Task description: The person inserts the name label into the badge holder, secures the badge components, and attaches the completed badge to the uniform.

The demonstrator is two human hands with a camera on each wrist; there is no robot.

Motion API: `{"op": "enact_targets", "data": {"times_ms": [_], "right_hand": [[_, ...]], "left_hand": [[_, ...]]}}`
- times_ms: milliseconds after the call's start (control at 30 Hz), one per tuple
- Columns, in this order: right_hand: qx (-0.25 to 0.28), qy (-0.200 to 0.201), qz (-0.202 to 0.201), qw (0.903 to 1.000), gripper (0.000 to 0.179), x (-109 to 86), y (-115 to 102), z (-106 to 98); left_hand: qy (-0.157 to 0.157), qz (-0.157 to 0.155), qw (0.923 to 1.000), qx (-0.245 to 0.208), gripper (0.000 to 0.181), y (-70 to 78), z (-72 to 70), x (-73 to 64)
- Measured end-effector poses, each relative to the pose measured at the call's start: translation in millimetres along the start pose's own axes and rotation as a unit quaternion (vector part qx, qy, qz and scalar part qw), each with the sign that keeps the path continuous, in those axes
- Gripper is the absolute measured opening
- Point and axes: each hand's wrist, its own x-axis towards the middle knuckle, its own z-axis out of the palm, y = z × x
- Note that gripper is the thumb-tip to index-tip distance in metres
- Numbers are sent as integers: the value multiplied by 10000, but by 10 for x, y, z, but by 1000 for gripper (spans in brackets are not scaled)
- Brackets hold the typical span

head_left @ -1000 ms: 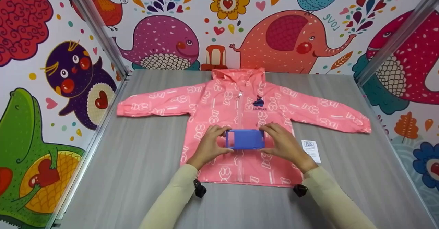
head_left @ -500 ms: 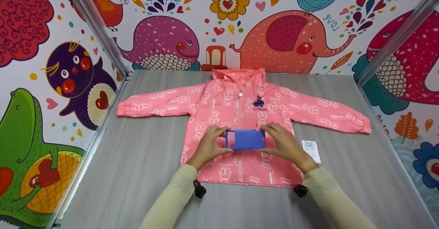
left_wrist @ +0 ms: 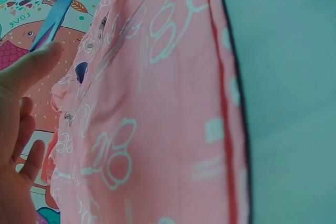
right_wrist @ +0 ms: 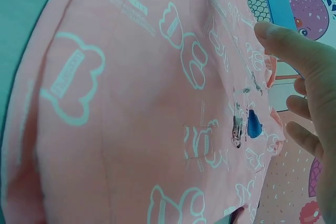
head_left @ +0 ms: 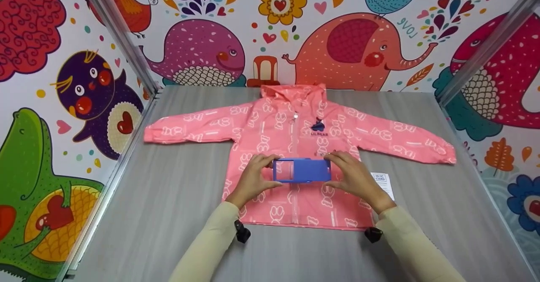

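Note:
A blue plastic card holder (head_left: 312,170), with a see-through window at its left, is held level above a pink hooded jacket (head_left: 310,206). My left hand (head_left: 252,177) pinches its left end between thumb and fingers. The right end is pinched the same way by my right hand (head_left: 353,179). In the left wrist view, the holder (left_wrist: 55,17) appears edge-on beyond my left thumb (left_wrist: 44,59). The right wrist view has its blue end (right_wrist: 278,3) behind my right thumb (right_wrist: 278,38). Zipped at the front, the jacket lies flat with both sleeves spread.
A small white printed card (head_left: 383,185) lies right of the jacket, partly behind my right hand. The grey table (head_left: 139,197) is bounded by metal rails (head_left: 103,208) and brightly illustrated walls (head_left: 270,3). A black device (head_left: 242,231) hangs at each wrist.
The hands have drawn slightly apart, left hand leftward and right hand rightward. The card holder between them now spans wider, and its window is larger.

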Motion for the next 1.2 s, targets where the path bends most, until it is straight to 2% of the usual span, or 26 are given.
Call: {"op": "enact_targets", "data": {"times_ms": [333, 567, 833, 967, 1200], "right_hand": [[194, -31, 210, 9996, 82, -55, 52, -11], [334, -78, 318, 9989, 83, -91, 94, -3], [518, -26, 541, 9972, 85, -157, 189, -5], [539, -21, 562, 9970, 82, -171, 225, 7], [420, -124, 698, 9966, 81, -192, 275, 50]], "left_hand": [[-37, -231, 9996, -188, 76, -4, -53, -24], [6, -356, 9993, -130, 77, -27, -80, -53], [164, -381, 9991, -84, 78, -93, -119, -82], [176, -421, 9988, -198, 77, -111, -134, -101], [120, -415, 9990, -85, 76, -108, -142, -107]]}}
